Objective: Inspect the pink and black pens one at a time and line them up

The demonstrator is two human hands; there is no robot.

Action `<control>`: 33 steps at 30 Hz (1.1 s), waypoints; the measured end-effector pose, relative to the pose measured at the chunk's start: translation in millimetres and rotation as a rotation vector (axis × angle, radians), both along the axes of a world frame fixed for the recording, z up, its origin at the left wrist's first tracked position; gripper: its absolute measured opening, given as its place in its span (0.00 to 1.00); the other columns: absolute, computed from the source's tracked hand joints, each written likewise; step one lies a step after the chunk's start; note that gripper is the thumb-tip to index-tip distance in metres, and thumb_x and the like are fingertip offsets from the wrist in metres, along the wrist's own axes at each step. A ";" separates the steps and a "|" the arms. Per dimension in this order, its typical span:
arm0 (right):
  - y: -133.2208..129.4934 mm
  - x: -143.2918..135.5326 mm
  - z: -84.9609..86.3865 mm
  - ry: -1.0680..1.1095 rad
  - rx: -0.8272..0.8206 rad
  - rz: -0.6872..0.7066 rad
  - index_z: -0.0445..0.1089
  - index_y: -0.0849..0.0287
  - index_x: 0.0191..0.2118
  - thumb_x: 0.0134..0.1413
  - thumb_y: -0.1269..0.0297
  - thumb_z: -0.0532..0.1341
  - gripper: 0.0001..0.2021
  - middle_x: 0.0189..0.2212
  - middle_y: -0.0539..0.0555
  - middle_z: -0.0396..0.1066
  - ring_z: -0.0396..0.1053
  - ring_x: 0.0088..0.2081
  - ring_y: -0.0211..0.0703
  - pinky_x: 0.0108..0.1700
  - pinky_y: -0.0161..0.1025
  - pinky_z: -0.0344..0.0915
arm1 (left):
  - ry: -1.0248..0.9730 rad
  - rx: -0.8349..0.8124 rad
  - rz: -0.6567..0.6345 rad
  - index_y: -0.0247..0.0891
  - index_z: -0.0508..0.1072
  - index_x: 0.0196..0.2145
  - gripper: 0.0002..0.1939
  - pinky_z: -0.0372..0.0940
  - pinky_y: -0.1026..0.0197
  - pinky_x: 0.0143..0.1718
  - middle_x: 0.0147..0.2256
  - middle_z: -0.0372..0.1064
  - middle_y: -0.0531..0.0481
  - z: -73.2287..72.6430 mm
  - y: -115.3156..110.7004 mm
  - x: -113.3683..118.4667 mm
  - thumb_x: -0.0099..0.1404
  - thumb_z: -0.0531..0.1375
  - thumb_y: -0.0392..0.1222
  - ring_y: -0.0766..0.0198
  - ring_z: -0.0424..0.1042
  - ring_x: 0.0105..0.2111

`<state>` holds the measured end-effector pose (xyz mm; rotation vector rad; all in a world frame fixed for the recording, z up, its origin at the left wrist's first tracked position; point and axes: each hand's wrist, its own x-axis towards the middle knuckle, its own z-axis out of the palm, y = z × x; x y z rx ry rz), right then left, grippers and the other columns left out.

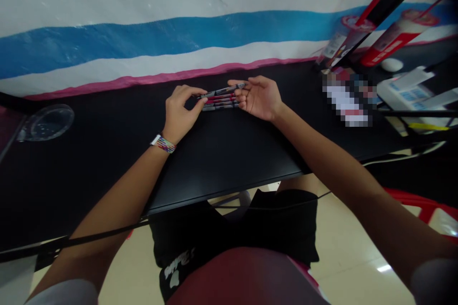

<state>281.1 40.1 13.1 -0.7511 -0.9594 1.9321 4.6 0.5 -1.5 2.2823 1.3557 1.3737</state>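
Note:
Several slim pens [221, 100], grey and dark with one red, lie side by side on the black table [229, 152]. The top pen [225, 90], grey with dark bands, slants slightly above the others. My left hand [182, 109] pinches its left end between thumb and fingers, close to the ends of the other pens. At its right end is my right hand [261, 97], palm turned toward me, with curled fingers around the tip. The right ends of the lower pens are partly hidden behind those fingers. A colourful band is on my left wrist.
A clear plastic lid [52, 122] lies at the left. At the right stand two drink cups [343, 40] [397, 38] with straws, near a white round object [391, 65] and white packets [411, 90]. A striped sheet [179, 33] hangs behind the table.

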 end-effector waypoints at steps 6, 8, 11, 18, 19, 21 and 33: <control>0.6 -0.3 0.7 0.138 -0.087 -0.034 0.77 0.60 0.50 0.72 0.62 0.60 0.11 0.32 0.52 0.77 0.72 0.30 0.39 0.31 0.33 0.74 | 0.020 0.002 -0.006 0.45 0.83 0.47 0.05 0.74 0.47 0.60 0.45 0.84 0.49 1.1 -1.0 2.0 0.75 0.69 0.45 0.53 0.80 0.48; 0.4 -1.7 -0.4 0.150 -0.088 -0.033 0.76 0.59 0.47 0.70 0.64 0.60 0.08 0.29 0.51 0.74 0.70 0.29 0.38 0.31 0.32 0.73 | 0.004 0.011 -0.004 0.45 0.84 0.47 0.05 0.74 0.47 0.59 0.45 0.85 0.50 1.8 -2.0 2.6 0.75 0.69 0.44 0.53 0.81 0.48; -0.4 -3.7 -1.0 0.148 -0.080 -0.047 0.76 0.59 0.47 0.70 0.64 0.60 0.08 0.28 0.50 0.71 0.70 0.29 0.38 0.31 0.32 0.73 | -0.028 0.022 -0.003 0.45 0.85 0.47 0.05 0.75 0.48 0.57 0.46 0.85 0.49 2.1 -2.9 2.6 0.75 0.69 0.42 0.54 0.81 0.48; -0.9 -3.6 -0.8 0.141 -0.078 -0.089 0.77 0.59 0.50 0.71 0.62 0.61 0.10 0.29 0.50 0.72 0.71 0.29 0.37 0.31 0.32 0.74 | -0.042 0.009 0.015 0.46 0.86 0.48 0.06 0.76 0.48 0.58 0.47 0.86 0.50 1.4 -2.7 1.7 0.74 0.70 0.43 0.54 0.82 0.49; -1.2 -3.2 -0.5 0.133 -0.069 -0.096 0.78 0.59 0.51 0.71 0.61 0.62 0.11 0.29 0.50 0.73 0.71 0.29 0.37 0.31 0.32 0.73 | -0.045 0.014 0.014 0.47 0.86 0.48 0.06 0.76 0.48 0.59 0.46 0.86 0.50 1.6 -2.7 1.7 0.74 0.70 0.43 0.54 0.82 0.49; -2.6 -2.5 0.2 0.107 -0.039 -0.107 0.78 0.60 0.53 0.71 0.57 0.63 0.14 0.31 0.51 0.75 0.72 0.30 0.37 0.32 0.32 0.74 | -0.052 0.017 0.015 0.48 0.86 0.47 0.06 0.76 0.47 0.60 0.46 0.86 0.51 2.0 -2.6 1.6 0.75 0.70 0.44 0.54 0.82 0.50; -4.0 -5.2 1.8 -0.030 0.113 -0.106 0.79 0.58 0.49 0.68 0.56 0.67 0.12 0.28 0.49 0.74 0.70 0.28 0.36 0.32 0.32 0.73 | -0.020 -0.010 0.069 0.49 0.86 0.47 0.08 0.74 0.43 0.62 0.47 0.86 0.49 1.2 -0.3 0.1 0.77 0.69 0.51 0.51 0.80 0.53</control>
